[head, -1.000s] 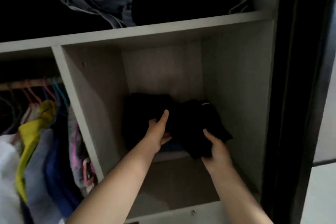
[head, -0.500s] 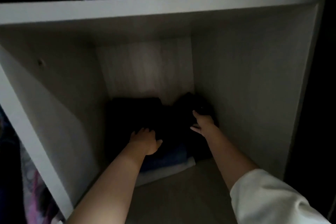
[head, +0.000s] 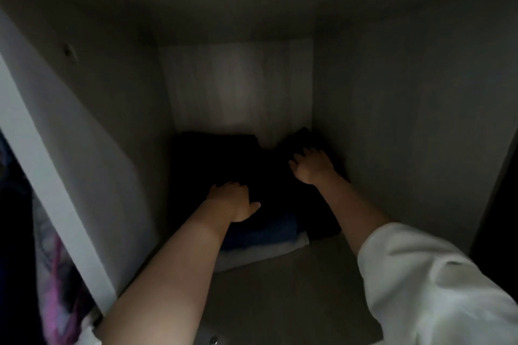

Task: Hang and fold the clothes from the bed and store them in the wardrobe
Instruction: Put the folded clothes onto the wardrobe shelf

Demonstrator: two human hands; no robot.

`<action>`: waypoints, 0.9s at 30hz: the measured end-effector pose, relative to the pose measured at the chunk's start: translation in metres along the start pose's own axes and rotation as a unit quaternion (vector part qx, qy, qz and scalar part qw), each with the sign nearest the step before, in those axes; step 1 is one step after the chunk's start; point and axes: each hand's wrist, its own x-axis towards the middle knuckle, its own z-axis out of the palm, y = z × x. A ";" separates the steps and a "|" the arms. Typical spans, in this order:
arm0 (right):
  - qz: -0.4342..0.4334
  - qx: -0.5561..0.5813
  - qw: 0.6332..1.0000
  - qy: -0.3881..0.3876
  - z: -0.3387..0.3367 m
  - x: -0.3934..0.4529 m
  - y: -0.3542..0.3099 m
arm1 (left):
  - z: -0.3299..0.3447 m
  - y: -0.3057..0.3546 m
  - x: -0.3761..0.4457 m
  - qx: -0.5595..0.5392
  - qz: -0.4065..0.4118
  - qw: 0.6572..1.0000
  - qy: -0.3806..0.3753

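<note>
Reaching deep into the wardrobe cubby (head: 392,126), both hands lie flat on dark folded clothes (head: 269,176) at its back: right hand (head: 312,166) spread and farther in, left hand (head: 232,202) pressing the stack's near edge.

The fingertips of the right hand (head: 312,166) are sunk into the black clothes (head: 269,176), so their grip cannot be made out. The fingers of the left hand (head: 232,200) are likewise lost against the dark cloth. The black clothes are swallowed by shadow; folds and edges cannot be told, and possibly two separate pieces are stacked there. The blue garment (head: 266,232) and the white one (head: 260,253) beneath are mostly covered, only their front edges being shown. The hanging clothes (head: 56,288) at the left are cut off by the edge and blurred. The white sleeve (head: 434,288) is cropped at the lower right corner.
</note>
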 end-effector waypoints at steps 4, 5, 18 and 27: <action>0.036 0.097 0.994 -0.032 0.026 -0.003 0.018 | 0.004 -0.002 0.000 0.010 0.003 1.000 0.007; 0.036 0.100 0.994 -0.030 0.028 -0.003 0.019 | 0.006 -0.002 0.001 0.014 0.002 1.000 0.009; -0.001 0.065 0.995 0.076 -0.008 -0.068 0.009 | 0.000 0.015 -0.036 0.029 0.020 0.988 0.148; 0.045 0.104 0.985 0.129 -0.031 -0.244 0.016 | 0.018 0.066 -0.100 0.030 0.111 0.981 0.153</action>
